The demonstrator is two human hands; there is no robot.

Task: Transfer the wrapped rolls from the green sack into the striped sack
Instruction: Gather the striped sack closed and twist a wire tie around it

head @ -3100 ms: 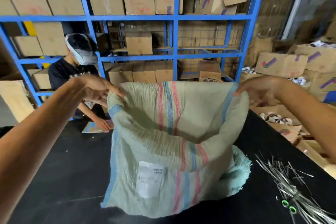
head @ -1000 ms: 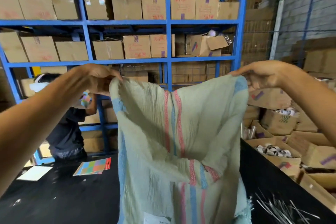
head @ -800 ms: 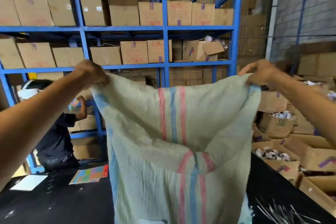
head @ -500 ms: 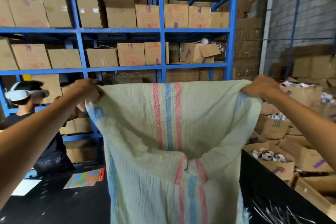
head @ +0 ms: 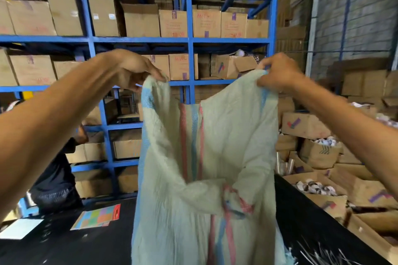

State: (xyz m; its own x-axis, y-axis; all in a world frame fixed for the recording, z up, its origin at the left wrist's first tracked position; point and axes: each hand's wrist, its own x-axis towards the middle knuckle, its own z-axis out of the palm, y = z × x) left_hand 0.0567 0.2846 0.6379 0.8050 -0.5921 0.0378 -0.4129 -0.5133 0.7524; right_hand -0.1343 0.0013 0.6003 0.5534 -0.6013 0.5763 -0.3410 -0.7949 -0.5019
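L hand (head: 132, 71) & R hand (head: 280, 74) pinch striped sack (head: 228, 144) rim; inside hidden.

Warehouse stockroom. Tall blue steel shelving (head: 189, 40) stacked row on row with sealed cardboard boxes (head: 141, 20). More boxes heaped at the right, among them open boxes (head: 318, 153) holding small goods. Black table (head: 301, 211) in front. Grey block wall (head: 366, 17) at far right.

I see the sack (head: 226, 135) as coarse woven cloth, matt and heavily crinkled. The table (head: 86, 249) looks smooth, matt black. The rack (head: 190, 66) reads to me as blue painted metal, the boxes (head: 140, 20) on it as dull brown cardboard.
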